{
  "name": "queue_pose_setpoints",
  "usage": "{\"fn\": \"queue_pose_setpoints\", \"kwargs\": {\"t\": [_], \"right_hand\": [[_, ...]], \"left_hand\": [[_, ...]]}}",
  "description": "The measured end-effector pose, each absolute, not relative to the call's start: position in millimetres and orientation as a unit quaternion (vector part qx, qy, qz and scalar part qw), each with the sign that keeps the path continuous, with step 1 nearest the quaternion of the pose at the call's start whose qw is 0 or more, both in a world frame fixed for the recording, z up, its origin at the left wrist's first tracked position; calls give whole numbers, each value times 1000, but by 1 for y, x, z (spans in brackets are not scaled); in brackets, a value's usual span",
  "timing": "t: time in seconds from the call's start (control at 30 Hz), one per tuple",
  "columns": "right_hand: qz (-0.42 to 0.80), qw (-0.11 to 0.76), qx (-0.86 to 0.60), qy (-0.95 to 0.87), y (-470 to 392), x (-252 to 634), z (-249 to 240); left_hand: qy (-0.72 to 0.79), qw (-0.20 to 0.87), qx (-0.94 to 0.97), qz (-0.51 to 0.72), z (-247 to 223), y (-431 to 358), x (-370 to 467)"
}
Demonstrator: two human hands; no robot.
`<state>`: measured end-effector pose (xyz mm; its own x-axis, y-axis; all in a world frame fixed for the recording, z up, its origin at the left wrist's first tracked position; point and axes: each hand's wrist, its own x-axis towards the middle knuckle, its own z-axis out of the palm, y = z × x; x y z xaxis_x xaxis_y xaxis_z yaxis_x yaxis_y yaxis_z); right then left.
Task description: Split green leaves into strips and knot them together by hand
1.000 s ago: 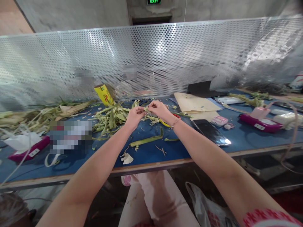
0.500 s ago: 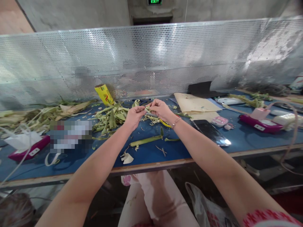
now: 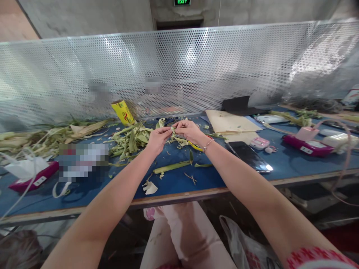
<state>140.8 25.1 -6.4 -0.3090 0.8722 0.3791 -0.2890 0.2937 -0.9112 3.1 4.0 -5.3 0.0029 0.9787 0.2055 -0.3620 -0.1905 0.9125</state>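
Note:
Over the middle of the blue table, my left hand (image 3: pixel 158 138) and my right hand (image 3: pixel 190 131) meet fingertip to fingertip. Pinched between them is a small pale green piece of plant leaf (image 3: pixel 173 131), mostly covered by the fingers. Beside my left hand lies a heap of wilted green stalks and leaves (image 3: pixel 131 141). A yellow-handled tool (image 3: pixel 195 146) shows partly behind my right wrist. Nearer to me lie a cut green stalk (image 3: pixel 174 166) and a pale, curled leaf piece (image 3: pixel 150 188).
A yellow packet (image 3: pixel 122 113) stands by the perforated metal screen (image 3: pixel 190 71). Dry husks (image 3: pixel 86 131) spread at the left. To the right are brown paper sheets (image 3: pixel 227 122), a black phone (image 3: pixel 250 157) and a magenta device (image 3: pixel 307 146); another magenta device (image 3: pixel 35 178) sits at far left.
My right-hand fingers have shifted slightly lower around the leaf piece. Both hands stay together in the same place, and the things on the table have not moved.

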Motion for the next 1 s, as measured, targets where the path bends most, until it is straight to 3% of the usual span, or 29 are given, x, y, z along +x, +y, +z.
{"fn": "queue_pose_setpoints", "kwargs": {"t": [0.5, 1.0], "right_hand": [[529, 563, -294, -563, 19, 132, -4], [516, 533, -207, -638, 17, 137, -3]], "left_hand": [[359, 505, 473, 626, -3, 1, 6], [322, 525, 453, 645, -1, 2, 3]]}}
